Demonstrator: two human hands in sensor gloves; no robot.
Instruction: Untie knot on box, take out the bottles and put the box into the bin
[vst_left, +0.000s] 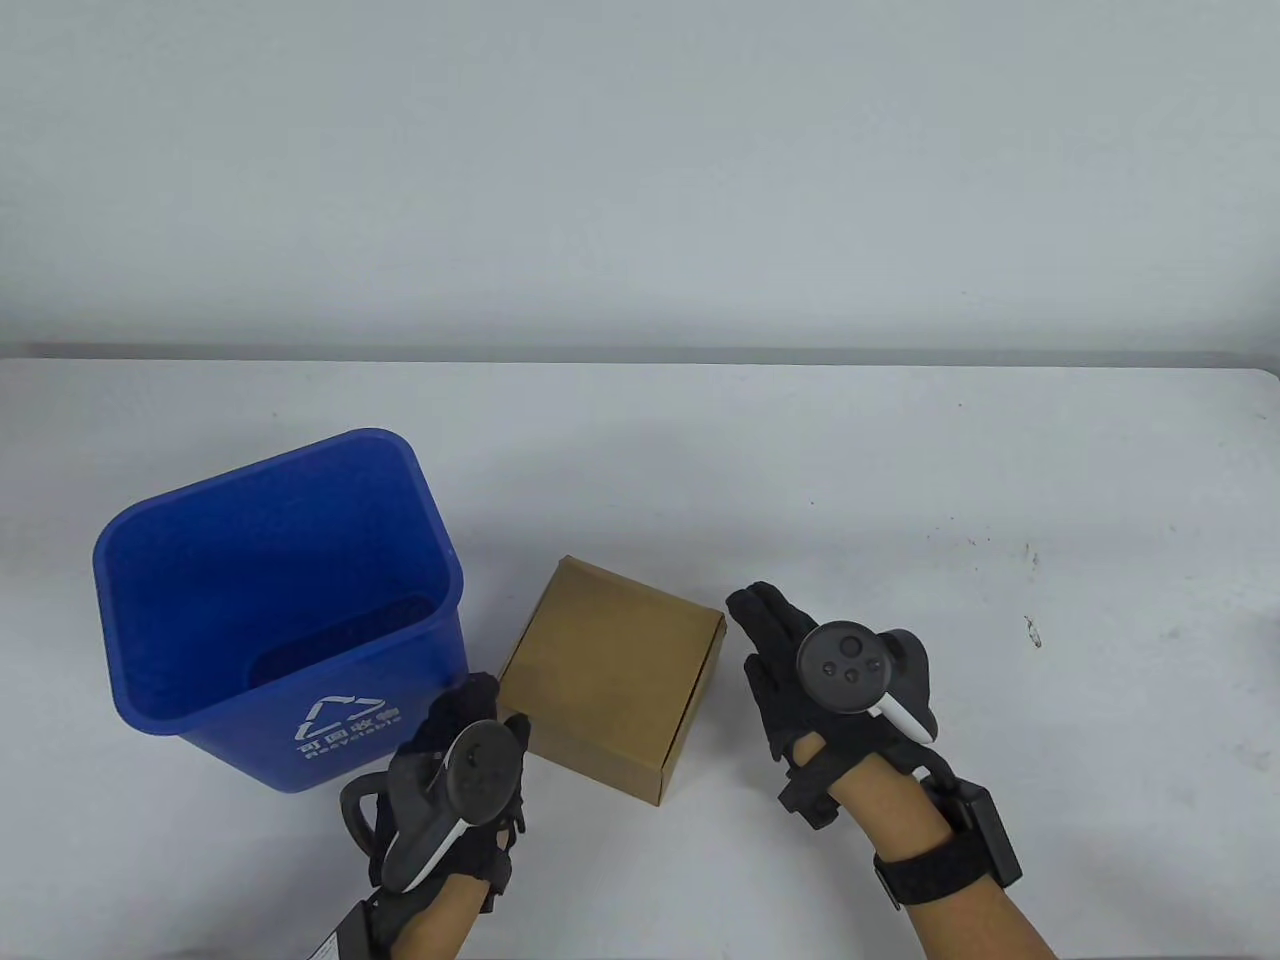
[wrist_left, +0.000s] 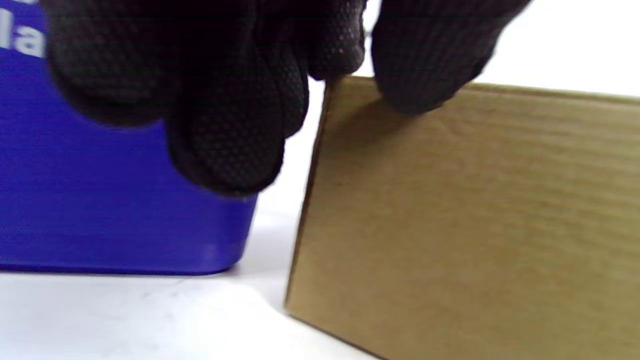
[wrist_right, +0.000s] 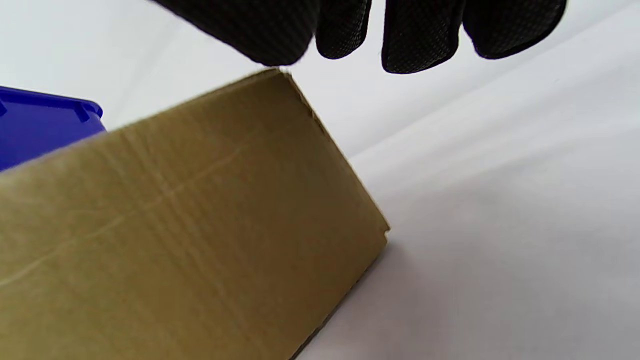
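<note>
Flanking box (vst_left: 610, 672) on table (vst_left: 900, 480): left hand (vst_left: 462, 760) at near-left corner, right hand (vst_left: 810, 680) just beside right edge, bin (vst_left: 280, 610) left of box. No knot, no bottles visible.

Left wrist view: fingers (wrist_left: 425, 65) touch top corner, curled; grip unconfirmed.

Right wrist view: fingers (wrist_right: 420, 40) straight, clear of box.

Judgement: bin step; next needs two-sided grip, lift over rim.

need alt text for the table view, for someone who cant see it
A closed brown cardboard box sits on a white table between two black-gloved hands, the left hand at its near left corner, the right hand beside its right edge. A blue recycling bin stands left of the box.
</note>
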